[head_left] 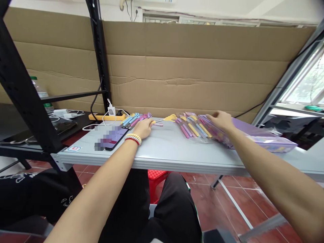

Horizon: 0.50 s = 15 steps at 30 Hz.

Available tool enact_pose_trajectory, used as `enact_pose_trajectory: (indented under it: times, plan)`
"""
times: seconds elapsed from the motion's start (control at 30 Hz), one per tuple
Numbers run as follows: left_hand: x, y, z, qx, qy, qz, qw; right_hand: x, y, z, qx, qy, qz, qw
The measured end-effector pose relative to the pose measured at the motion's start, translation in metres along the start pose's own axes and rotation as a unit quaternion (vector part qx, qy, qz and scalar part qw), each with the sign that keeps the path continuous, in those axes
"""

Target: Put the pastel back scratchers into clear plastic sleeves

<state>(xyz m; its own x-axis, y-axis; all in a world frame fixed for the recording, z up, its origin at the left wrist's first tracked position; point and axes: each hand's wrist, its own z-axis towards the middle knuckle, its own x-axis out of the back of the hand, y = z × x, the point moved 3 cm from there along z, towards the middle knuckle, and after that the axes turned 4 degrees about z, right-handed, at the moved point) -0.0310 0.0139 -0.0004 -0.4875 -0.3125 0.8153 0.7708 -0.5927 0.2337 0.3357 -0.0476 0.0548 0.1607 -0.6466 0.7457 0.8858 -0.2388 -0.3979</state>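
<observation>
My left hand [143,128] is closed round the handle of a yellow back scratcher [170,118], whose hand-shaped head points right. Beyond that hand lies a row of loose back scratchers [134,119] with blue, pink and purple handles. Several bagged back scratchers [193,127] in clear plastic lie in the middle of the table. My right hand [222,120] has its fingers bent down and closed at a clear plastic bag [212,130], by the left end of a purple box [273,143]. Its fingertips are partly hidden.
A phone [116,137] lies left of my left hand, near a yellow power strip [107,117] with a white charger [111,109]. A black shelf post [100,60] rises at the left. Cardboard [177,67] walls the back, and a red stool [155,179] stands below.
</observation>
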Motion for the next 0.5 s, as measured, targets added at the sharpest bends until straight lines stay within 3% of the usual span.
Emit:
enact_pose_trajectory:
  times: [0.07, 0.13, 0.2, 0.27, 0.33, 0.4, 0.5]
  plan:
    - [0.001, 0.003, -0.002, -0.024, 0.005, 0.002, 1.0, -0.02, -0.044, -0.016, 0.088, -0.059, 0.117, 0.988]
    - [0.003, 0.007, -0.004, -0.042, 0.002, 0.015, 0.999, -0.045, -0.089, -0.036, 0.166, -0.175, 0.251, 0.938]
    - [0.004, 0.012, -0.006, -0.05, -0.012, 0.04, 0.998, -0.067, -0.124, -0.057, 0.183, -0.234, 0.366, 0.882]
    - [0.006, 0.018, -0.007, -0.054, -0.017, 0.069, 0.996, -0.08, -0.148, -0.073, 0.18, -0.251, 0.449, 0.838]
    - [0.007, 0.021, -0.007, -0.058, -0.008, 0.093, 0.994, -0.085, -0.158, -0.082, 0.164, -0.257, 0.489, 0.817]
    - [0.01, 0.019, -0.005, -0.048, 0.008, 0.11, 0.993, -0.079, -0.153, -0.079, 0.128, -0.235, 0.52, 0.811]
    - [0.017, 0.007, -0.002, 0.007, 0.058, 0.127, 0.99, -0.056, -0.118, -0.056, 0.006, -0.093, 0.617, 0.781]
